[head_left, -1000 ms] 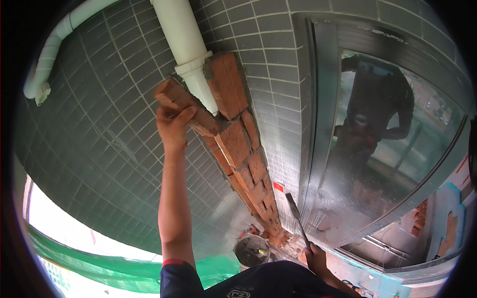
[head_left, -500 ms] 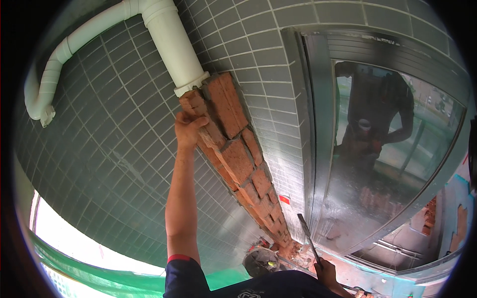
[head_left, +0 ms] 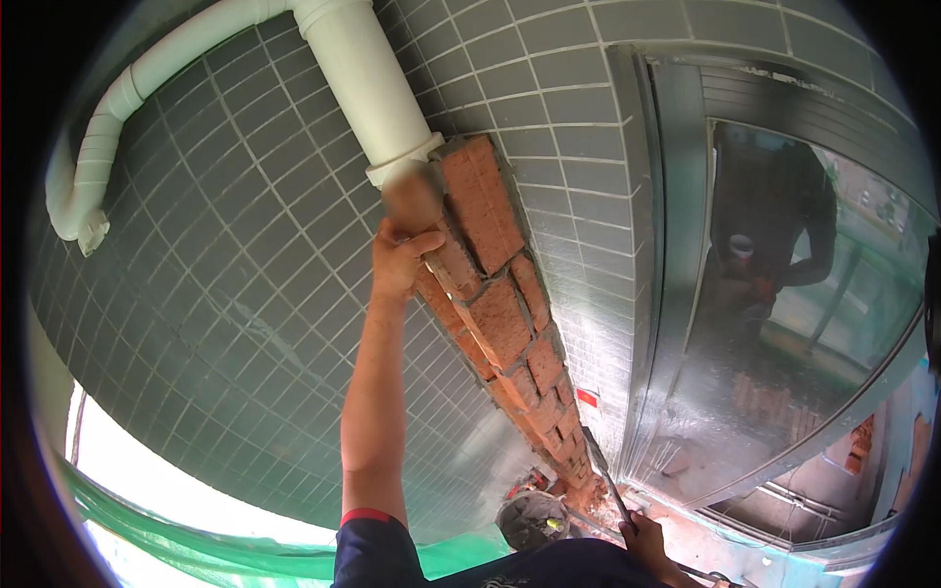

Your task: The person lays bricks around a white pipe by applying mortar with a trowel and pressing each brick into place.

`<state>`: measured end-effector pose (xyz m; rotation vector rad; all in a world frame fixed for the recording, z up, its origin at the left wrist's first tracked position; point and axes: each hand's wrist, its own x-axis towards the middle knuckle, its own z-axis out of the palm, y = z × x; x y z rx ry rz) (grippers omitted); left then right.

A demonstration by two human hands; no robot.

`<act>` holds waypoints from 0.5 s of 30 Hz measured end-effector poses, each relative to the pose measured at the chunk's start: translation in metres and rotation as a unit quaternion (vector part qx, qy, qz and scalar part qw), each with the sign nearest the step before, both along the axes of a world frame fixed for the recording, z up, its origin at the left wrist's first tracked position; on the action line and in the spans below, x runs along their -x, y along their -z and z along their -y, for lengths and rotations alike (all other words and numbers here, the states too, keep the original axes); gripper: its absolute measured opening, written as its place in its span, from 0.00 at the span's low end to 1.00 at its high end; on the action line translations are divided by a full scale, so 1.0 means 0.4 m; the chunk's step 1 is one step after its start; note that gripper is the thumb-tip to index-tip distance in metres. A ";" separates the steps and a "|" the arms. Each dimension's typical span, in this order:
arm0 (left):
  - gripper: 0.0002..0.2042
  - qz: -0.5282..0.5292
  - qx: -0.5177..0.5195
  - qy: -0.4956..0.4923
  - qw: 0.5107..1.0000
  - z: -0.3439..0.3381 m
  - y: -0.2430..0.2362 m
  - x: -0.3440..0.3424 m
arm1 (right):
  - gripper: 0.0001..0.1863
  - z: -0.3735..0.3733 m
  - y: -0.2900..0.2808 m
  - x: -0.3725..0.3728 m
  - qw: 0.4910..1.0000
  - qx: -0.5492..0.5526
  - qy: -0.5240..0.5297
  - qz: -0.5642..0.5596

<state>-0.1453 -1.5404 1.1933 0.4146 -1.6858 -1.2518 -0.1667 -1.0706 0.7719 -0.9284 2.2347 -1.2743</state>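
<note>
Head view: left hand (head_left: 397, 263) grasping brick (head_left: 454, 259), ten o'clock, now swung in, hiding white pipe (head_left: 363, 83) bottom; right hand (head_left: 644, 539) clutching tool (head_left: 610, 478), five-ish.

I see a dark navy shirt (head_left: 549, 568) along the bottom of my view, its cloth plain over the shoulder. The left sleeve (head_left: 377, 556) is short, with a narrow red band (head_left: 372, 515) round its hem. On the shirt's front I catch a small pale mark (head_left: 505, 582), cut off by the lower edge. The left forearm (head_left: 372, 412), left hand (head_left: 396, 265) and right hand (head_left: 643, 535) are bare.
</note>
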 end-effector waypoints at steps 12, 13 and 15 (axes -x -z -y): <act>0.21 0.033 0.043 -0.027 0.998 0.025 0.015 -0.010 | 0.13 0.100 -0.367 0.150 0.993 0.103 -0.051 0.014; 0.21 0.036 0.039 -0.023 0.998 0.024 0.019 -0.007 | 0.13 0.115 -0.464 0.178 0.995 0.075 -0.069 -0.018; 0.21 0.052 0.057 -0.037 0.996 0.018 0.020 -0.010 | 0.23 0.163 -0.663 0.211 0.970 0.146 -0.138 -0.134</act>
